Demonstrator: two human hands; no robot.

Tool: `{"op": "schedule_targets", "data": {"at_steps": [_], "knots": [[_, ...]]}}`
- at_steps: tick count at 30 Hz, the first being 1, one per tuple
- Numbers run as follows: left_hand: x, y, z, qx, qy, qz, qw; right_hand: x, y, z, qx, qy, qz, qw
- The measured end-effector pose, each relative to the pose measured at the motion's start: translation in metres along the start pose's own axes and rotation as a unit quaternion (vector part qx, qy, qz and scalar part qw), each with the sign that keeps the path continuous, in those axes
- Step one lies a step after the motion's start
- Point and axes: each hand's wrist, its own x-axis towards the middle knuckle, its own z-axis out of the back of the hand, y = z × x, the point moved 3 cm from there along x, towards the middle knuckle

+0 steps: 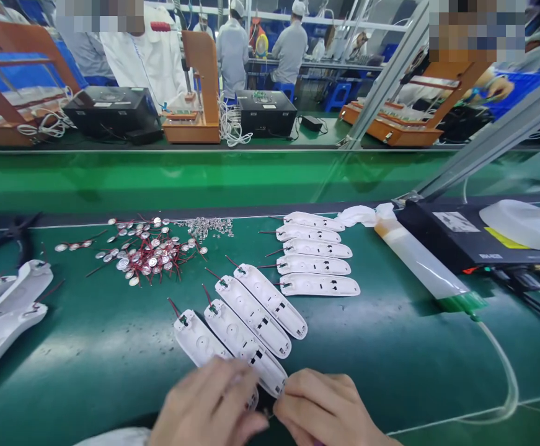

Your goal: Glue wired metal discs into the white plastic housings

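Observation:
At the near edge, my left hand (209, 402) lies over the lower end of the nearest white plastic shell (199, 337), its fingers bent and smeared by motion. Close on its right, my right hand (325, 406) has its fingers pinched together beside the tip of another white shell (246, 347); what they grip is hidden. Two more shells (270, 300) lie in the same slanted row, hollow side up, with short red wires at their far ends. Beyond them is a stack-like row of several similar shells (318, 266). A dark small gap shows between my hands.
A heap of silver discs with red wires (151, 254) and small clear pieces (209, 227) lie behind. More shells (13, 303) and pliers (16, 232) are at left. A large dispensing syringe (418, 260) with a hose leans on a black box (483, 229) at right. Co-workers are across.

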Motion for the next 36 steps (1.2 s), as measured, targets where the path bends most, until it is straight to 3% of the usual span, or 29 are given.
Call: {"op": "schedule_targets", "data": {"at_steps": [4,7,14,20,26,32,36], "knots": [[-0.004,0.025,0.004,0.114,0.022,-0.009,0.993,0.005,-0.001,-0.015,-0.035,-0.013,0.063,0.997],[-0.009,0.028,0.002,0.141,0.034,-0.021,0.989,0.007,-0.002,-0.024,-0.06,-0.027,0.083,0.994],[-0.014,0.016,0.005,-0.006,0.005,-0.01,1.0,0.002,-0.006,-0.031,-0.072,-0.007,0.11,0.991],[-0.027,0.022,-0.012,-0.012,0.053,-0.007,0.999,0.005,-0.005,-0.026,-0.094,0.037,0.117,0.988],[-0.035,0.022,-0.021,-0.036,0.045,0.018,0.998,0.007,-0.004,-0.027,-0.111,0.078,0.142,0.981],[-0.033,0.021,-0.023,-0.062,0.021,0.023,0.998,0.009,-0.001,-0.025,-0.14,0.079,0.162,0.974],[-0.029,0.021,-0.023,-0.059,0.035,0.006,0.998,0.011,0.003,-0.022,-0.176,0.085,0.192,0.962]]}}
